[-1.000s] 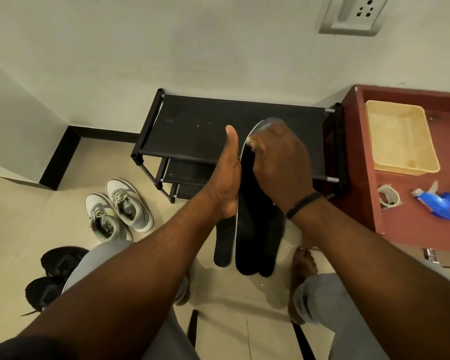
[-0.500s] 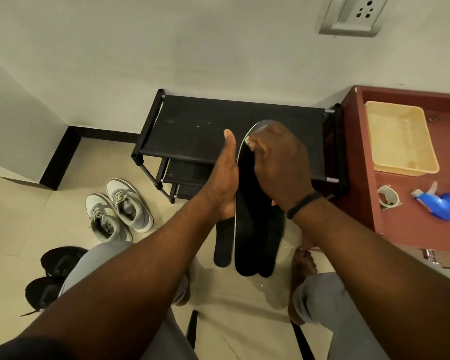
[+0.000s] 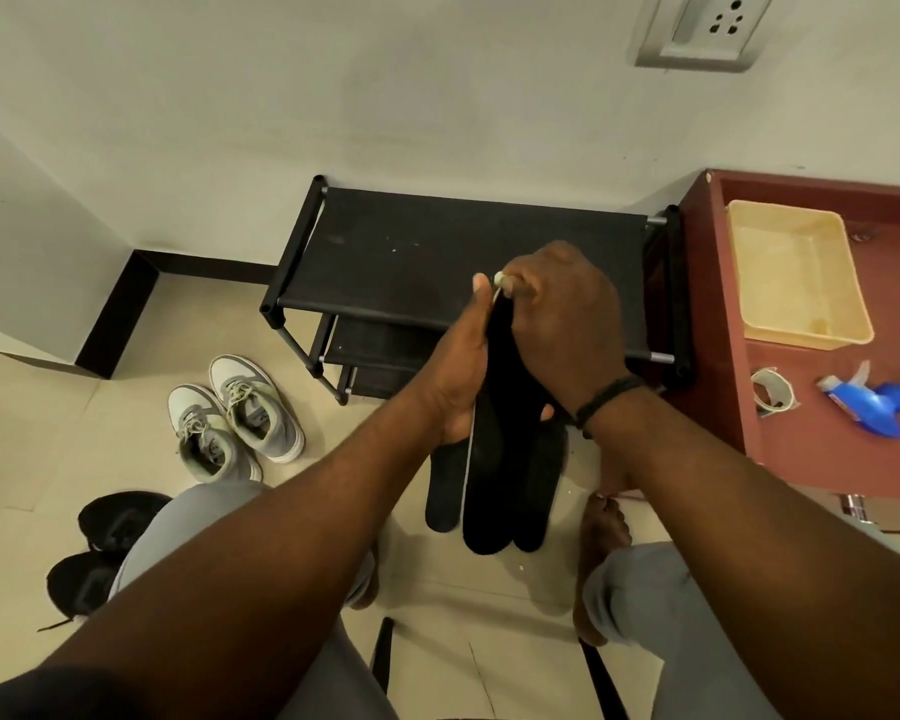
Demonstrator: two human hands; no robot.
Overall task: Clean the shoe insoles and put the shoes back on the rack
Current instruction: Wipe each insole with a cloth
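Observation:
My left hand [image 3: 461,379] holds a stack of black insoles [image 3: 494,470] upright over the floor, gripping their left edge. My right hand [image 3: 562,324] covers the top of the front insole, its curled fingers pinching something small and pale [image 3: 500,278] against the toe end. Two more black insoles hang behind, one on each side. A black shoe rack [image 3: 411,252] stands against the wall just behind my hands. A grey and white pair of sneakers [image 3: 235,418] sits on the floor to the left, and black shoes [image 3: 105,543] lie nearer, partly hidden by my knee.
A red-brown table [image 3: 811,449] at the right carries a yellow plastic basin [image 3: 796,278], a roll of tape [image 3: 772,389] and a blue spray bottle [image 3: 874,402]. My bare feet [image 3: 601,527] rest on the beige tiled floor below the insoles. A wall socket [image 3: 702,28] sits high on the wall.
My right hand has slid up toward the toe end and now covers the insole tip that showed earlier. My left hand keeps the same hold.

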